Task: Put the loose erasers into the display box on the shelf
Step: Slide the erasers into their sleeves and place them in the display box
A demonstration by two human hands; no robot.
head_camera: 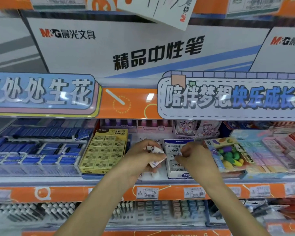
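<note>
A white and blue display box [174, 174] stands on the middle shelf, partly filled with white wrapped erasers [172, 149]. My left hand [140, 160] is just left of the box, closed around several loose white erasers [156, 155] with blue print. My right hand [194, 157] hovers over the box's right side, its fingertips pinched on one small white eraser [179, 153] right above the erasers in the box. More loose white erasers [146, 138] lie on the shelf behind my left hand, partly hidden by it.
A yellow box of 2B erasers [104, 150] stands left of my left hand, blue eraser packs [36, 150] beyond it. A box of fruit-shaped erasers [230, 154] sits to the right. An orange shelf edge with price tags [147, 192] runs below; pens fill the lower shelf.
</note>
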